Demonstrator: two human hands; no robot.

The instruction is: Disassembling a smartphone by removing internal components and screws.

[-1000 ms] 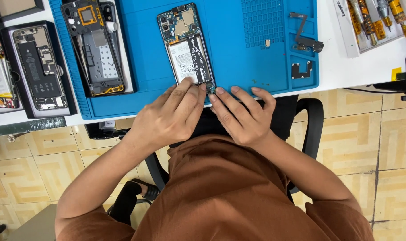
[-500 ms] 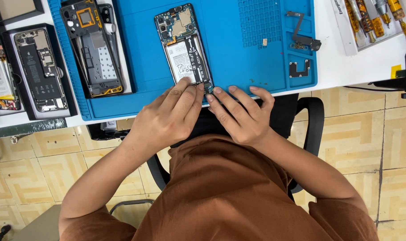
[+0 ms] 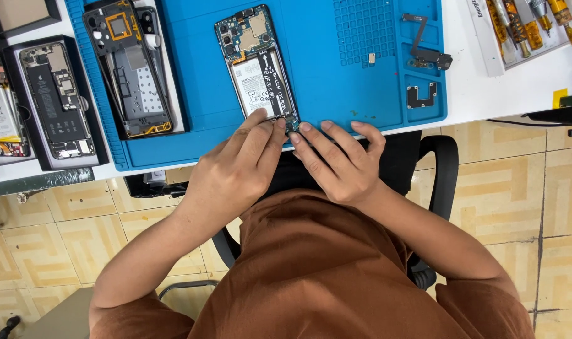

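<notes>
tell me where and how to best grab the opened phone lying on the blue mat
Probably take the opened phone by its two long side edges, coming from above. It lies flat, internals up, on the blue mat, so the face is best avoided. The left hand and right hand already crowd its near end.

Bright, even light; sharp focus

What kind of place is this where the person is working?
Most likely a phone repair bench. An opened phone with its battery and circuit board showing lies on a blue rubber work mat, under the left hand and right hand. A row of yellow-handled screwdrivers sits nearby.
</notes>
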